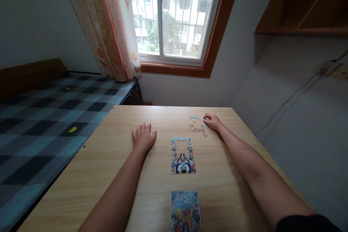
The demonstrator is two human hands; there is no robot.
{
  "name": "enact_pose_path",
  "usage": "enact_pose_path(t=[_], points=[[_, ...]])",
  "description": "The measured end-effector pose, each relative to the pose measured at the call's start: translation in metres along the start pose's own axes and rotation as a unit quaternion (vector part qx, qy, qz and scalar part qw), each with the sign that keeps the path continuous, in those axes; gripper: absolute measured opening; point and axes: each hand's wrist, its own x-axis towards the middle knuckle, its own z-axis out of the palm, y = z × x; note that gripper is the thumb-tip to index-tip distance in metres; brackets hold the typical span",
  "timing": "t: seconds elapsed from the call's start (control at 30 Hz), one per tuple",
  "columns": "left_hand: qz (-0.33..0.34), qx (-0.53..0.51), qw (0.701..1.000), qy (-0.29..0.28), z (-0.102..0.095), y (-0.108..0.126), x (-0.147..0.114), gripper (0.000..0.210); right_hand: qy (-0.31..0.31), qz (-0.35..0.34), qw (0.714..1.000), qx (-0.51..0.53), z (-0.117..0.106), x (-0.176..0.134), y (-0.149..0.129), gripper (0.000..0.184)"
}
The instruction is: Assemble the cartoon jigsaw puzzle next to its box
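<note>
My left hand [143,137] lies flat on the wooden table, fingers spread, with nothing in it. Toward the far right, my right hand [212,121] has its thumb and fingers pinched at a small jigsaw piece, partly hidden by the fingertips. Several loose jigsaw pieces [198,130] lie just left of that hand, with a short joined strip of pieces [194,117] behind them. Between my forearms sits a partly assembled jigsaw puzzle [183,166]. It shows a blue cartoon dog face at the bottom, and bare table shows through a gap in its upper middle.
A puzzle box [186,210] with cartoon figures on it stands at the table's near edge. The wooden table [108,159] borders a bed with a checked cover [54,116] on the left. A window [176,18], a curtain [108,25] and a wall shelf [301,18] lie beyond.
</note>
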Motion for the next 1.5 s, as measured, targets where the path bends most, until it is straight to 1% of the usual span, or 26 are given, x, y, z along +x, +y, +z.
enact_pose_path(t=[0.17,0.27,0.33,0.4,0.47,0.53,0.6,0.67,0.73,0.77,0.8,0.83,0.9,1.0,1.1,1.17,1.33,1.5], points=[[-0.004,-0.009,1.000,-0.002,-0.001,0.001,-0.001,0.056,0.009,0.019,0.997,0.078,0.003,-0.007,-0.003,0.023],[-0.001,-0.013,1.000,0.001,-0.003,0.000,-0.002,0.056,0.031,0.022,0.992,0.121,0.004,-0.014,-0.006,0.027],[-0.001,-0.016,1.000,0.000,-0.003,0.000,-0.002,0.055,0.067,0.025,0.987,0.146,0.003,-0.020,-0.010,0.032],[-0.002,-0.024,1.000,0.003,-0.004,0.000,-0.003,0.054,0.120,0.031,0.978,0.169,0.003,-0.027,-0.015,0.039],[0.014,-0.045,0.999,0.022,-0.004,0.001,-0.004,0.050,0.175,0.038,0.966,0.185,0.004,-0.040,-0.019,0.046],[0.051,-0.078,0.994,0.062,-0.006,0.005,-0.007,0.046,0.221,0.044,0.955,0.193,0.004,-0.058,-0.025,0.051],[0.107,-0.115,0.982,0.108,-0.010,0.012,-0.010,0.040,0.254,0.048,0.947,0.191,0.005,-0.081,-0.032,0.052],[0.170,-0.150,0.963,0.144,-0.015,0.021,-0.015,0.031,0.283,0.048,0.941,0.181,0.005,-0.104,-0.043,0.048],[0.230,-0.182,0.940,0.173,-0.020,0.034,-0.021,0.022,0.297,0.032,0.939,0.167,0.005,-0.123,-0.060,0.042],[0.257,-0.196,0.928,0.188,-0.022,0.041,-0.025,0.019,0.294,0.005,0.944,0.150,0.007,-0.130,-0.070,0.039],[0.280,-0.209,0.915,0.201,-0.023,0.049,-0.030,0.017,0.275,-0.024,0.951,0.141,0.009,-0.136,-0.080,0.035],[0.301,-0.221,0.904,0.210,-0.024,0.057,-0.035,0.015,0.256,-0.041,0.955,0.147,0.012,-0.140,-0.091,0.032],[0.333,-0.241,0.886,0.214,-0.022,0.072,-0.046,0.013,0.201,-0.060,0.961,0.181,0.022,-0.145,-0.111,0.028],[0.357,-0.251,0.878,0.196,-0.011,0.088,-0.059,0.013,0.110,-0.074,0.962,0.241,0.038,-0.151,-0.131,0.022],[0.361,-0.243,0.881,0.187,0.000,0.092,-0.062,0.018,0.043,-0.079,0.960,0.266,0.047,-0.155,-0.140,0.019],[0.359,-0.239,0.882,0.188,0.004,0.091,-0.059,0.021,0.025,-0.070,0.957,0.279,0.049,-0.156,-0.140,0.020],[0.363,-0.239,0.879,0.197,0.004,0.089,-0.054,0.019,0.016,-0.026,0.949,0.313,0.049,-0.155,-0.139,0.025],[0.376,-0.241,0.871,0.203,0.004,0.092,-0.057,0.016,0.000,-0.030,0.947,0.321,0.052,-0.154,-0.141,0.021]])
